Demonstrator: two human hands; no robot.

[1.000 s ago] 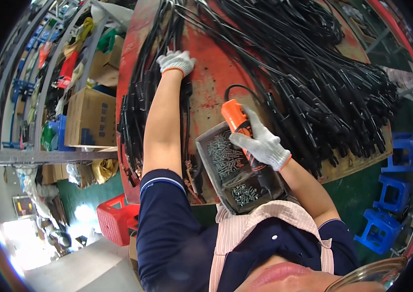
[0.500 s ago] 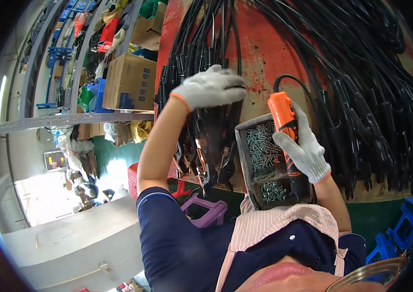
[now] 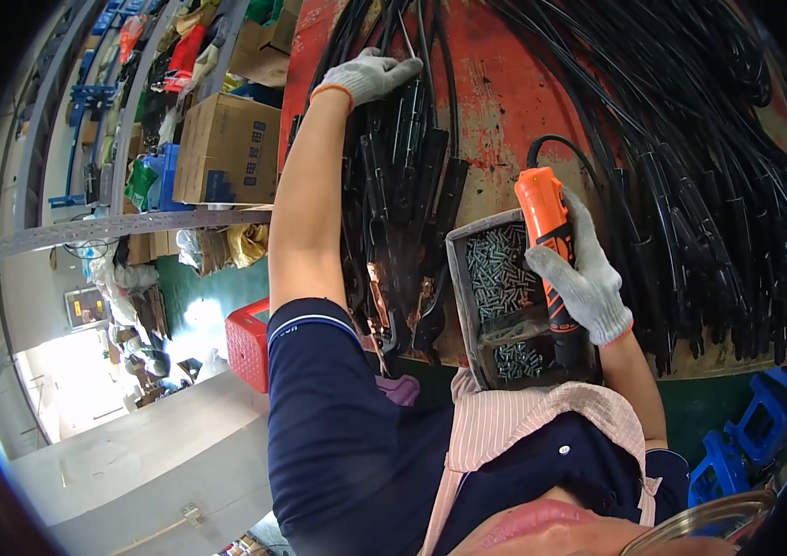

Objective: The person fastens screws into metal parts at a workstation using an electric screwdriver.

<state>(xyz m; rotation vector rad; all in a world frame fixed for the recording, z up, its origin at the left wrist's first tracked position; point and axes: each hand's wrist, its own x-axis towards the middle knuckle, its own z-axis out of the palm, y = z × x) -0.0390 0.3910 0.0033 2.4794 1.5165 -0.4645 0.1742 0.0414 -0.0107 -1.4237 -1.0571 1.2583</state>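
My right hand (image 3: pixel 586 278), in a white knitted glove, is wrapped round an orange and black electric screwdriver (image 3: pixel 543 208). The tool's dark nose points toward me, over the right side of a grey divided tray (image 3: pixel 464 296) holding many small metal screws (image 3: pixel 497 273). My left hand (image 3: pixel 367 76), gloved too, reaches far out over a bundle of black cables (image 3: pixel 434 69) at the table's left. Its thumb stands apart from the fingers, whose tips are partly hidden. Below it lie black clamp handles (image 3: pixel 402 176) with copper-coloured parts (image 3: pixel 378 295) at their near ends.
A larger heap of black cables and handles (image 3: pixel 680 222) covers the right of the worn red table (image 3: pixel 495 83). The screwdriver's cord (image 3: pixel 555 139) curves away behind it. A carton (image 3: pixel 231 148) sits on shelving at left. Red (image 3: pixel 247 347) and blue stools (image 3: pixel 759 417) stand below.
My left hand has moved away from me and to the left, farther up the cable bundle. The right hand keeps its hold on the screwdriver, nearly unmoved.
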